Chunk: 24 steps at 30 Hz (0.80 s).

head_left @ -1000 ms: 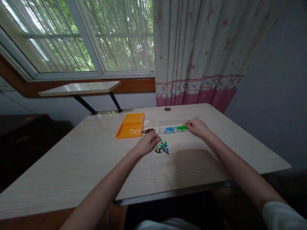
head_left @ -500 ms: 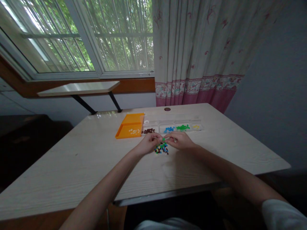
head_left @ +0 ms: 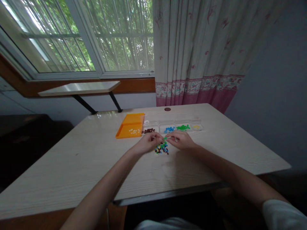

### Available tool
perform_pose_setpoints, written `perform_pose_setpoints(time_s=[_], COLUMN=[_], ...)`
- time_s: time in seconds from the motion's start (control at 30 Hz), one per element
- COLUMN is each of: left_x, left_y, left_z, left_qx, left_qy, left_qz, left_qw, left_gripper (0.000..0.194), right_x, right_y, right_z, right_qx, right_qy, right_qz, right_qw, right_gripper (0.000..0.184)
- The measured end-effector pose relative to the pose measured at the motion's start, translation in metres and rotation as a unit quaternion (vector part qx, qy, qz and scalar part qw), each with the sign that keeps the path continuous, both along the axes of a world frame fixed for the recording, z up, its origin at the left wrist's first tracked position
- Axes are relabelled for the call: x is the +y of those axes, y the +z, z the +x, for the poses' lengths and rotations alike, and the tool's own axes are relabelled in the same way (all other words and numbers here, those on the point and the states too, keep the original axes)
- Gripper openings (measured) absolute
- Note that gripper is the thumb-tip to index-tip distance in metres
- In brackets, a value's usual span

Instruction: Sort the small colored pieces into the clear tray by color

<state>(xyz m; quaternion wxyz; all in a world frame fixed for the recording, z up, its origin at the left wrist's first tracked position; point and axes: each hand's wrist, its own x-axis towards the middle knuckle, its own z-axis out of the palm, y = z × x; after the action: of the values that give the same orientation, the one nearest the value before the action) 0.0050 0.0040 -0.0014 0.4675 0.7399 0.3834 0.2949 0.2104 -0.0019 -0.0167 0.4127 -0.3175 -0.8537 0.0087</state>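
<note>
Head view: pale wood-grain table [head_left: 72, 169] stood beneath window [head_left: 124, 41] and floral curtain [head_left: 192, 57]. Tabletop extended widely both sides; front edge nearest wearer. Clear tray [head_left: 161, 128] ran left-right beyond the hands. Green piece [head_left: 165, 139] lay between left hand [head_left: 147, 142] and right hand [head_left: 182, 140], near mixed pile [head_left: 162, 149]; fingers narrowed, grip unclear. Piece's long axis unreadable.

The pale table [head_left: 72, 172] carries an orange tray [head_left: 132, 118]; just right of that tray sits a clear divided box [head_left: 159, 128], and nearer the person, also to its right, a mixed-colour pile [head_left: 161, 149] (tiny pieces).
</note>
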Motion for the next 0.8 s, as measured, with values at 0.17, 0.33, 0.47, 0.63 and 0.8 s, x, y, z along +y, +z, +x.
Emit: perform_pose_setpoints(time_s=[0.17,0.33,0.47,0.63,0.8], left_x=[0.006,0.012,0.009,0.008,0.009], left_y=[0.010,0.002,-0.001,-0.004,-0.004], left_z=[-0.027,-0.037,-0.031,-0.028,-0.029], left_qx=[0.173,0.210,0.203,0.211,0.227], left_qy=[-0.084,-0.138,-0.153,-0.153,-0.145], left_qz=[0.052,0.032,0.041,0.069,0.086], left_qw=[0.980,0.967,0.966,0.963,0.959], left_gripper=[0.020,0.014,0.011,0.010,0.012], right_x=[0.002,0.002,0.001,0.001,0.001], right_y=[0.007,0.009,0.011,0.011,0.011], right_z=[0.010,0.016,0.015,0.015,0.016], right_qx=[0.019,0.028,0.029,0.037,0.036], right_qy=[-0.047,-0.066,-0.066,-0.069,-0.070], right_qz=[-0.012,-0.021,-0.015,-0.008,-0.008], right_qw=[0.999,0.997,0.997,0.997,0.997], right_gripper=[0.018,0.021,0.021,0.021,0.022])
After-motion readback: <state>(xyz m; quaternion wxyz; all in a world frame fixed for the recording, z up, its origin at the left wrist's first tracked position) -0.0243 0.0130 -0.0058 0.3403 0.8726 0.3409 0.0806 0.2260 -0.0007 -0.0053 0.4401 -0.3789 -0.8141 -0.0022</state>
